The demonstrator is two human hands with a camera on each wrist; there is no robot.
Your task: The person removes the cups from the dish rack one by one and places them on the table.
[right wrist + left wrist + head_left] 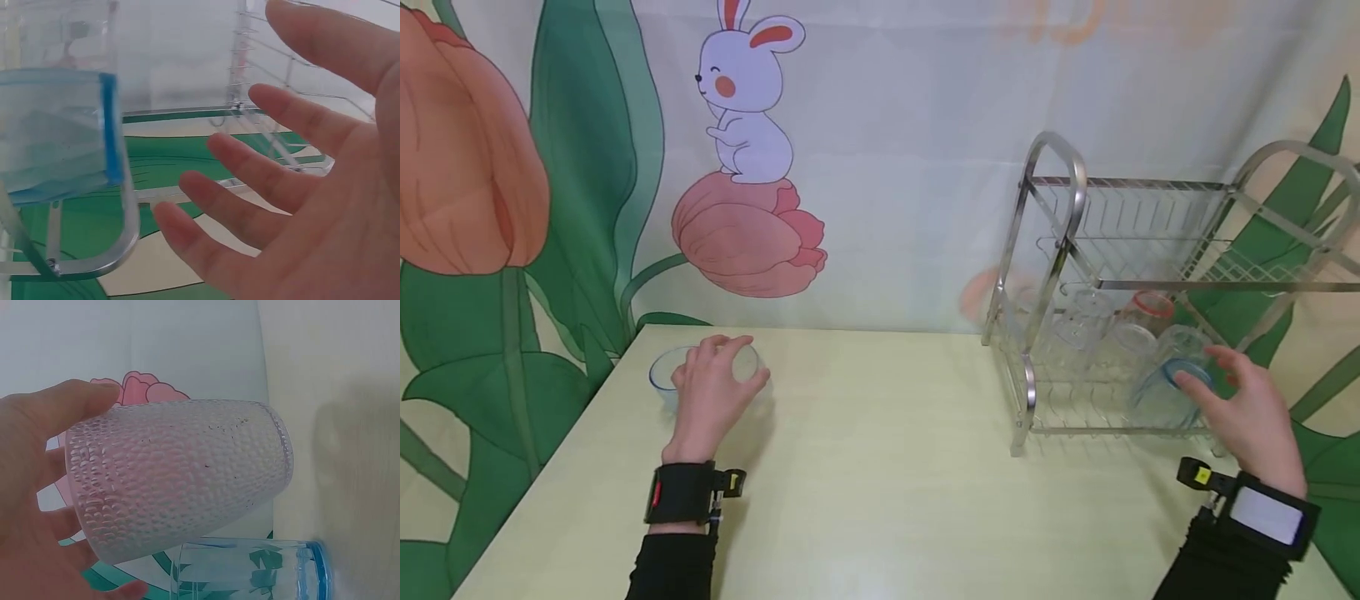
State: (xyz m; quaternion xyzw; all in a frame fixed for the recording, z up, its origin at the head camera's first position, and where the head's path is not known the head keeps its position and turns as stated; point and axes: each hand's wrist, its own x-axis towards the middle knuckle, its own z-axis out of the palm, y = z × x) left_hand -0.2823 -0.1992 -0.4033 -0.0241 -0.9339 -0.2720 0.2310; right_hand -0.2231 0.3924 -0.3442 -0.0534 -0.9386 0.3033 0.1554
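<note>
At the table's back left corner, my left hand grips a clear pebbled glass near its wider end, thumb on one side and fingers on the other. The glass's narrower end points down at the table, slightly tilted. Beside it stands a blue-tinted glass, partly behind my hand in the head view. On the right, my right hand has its fingers spread and holds nothing. It is close to a blue glass lodged on the rack's lower level; the right wrist view shows a gap between the fingertips and that glass.
A two-level metal dish rack stands at the back right. Several clear glasses and a red-edged glass share its lower level. The pale table meets a printed curtain at its back edge.
</note>
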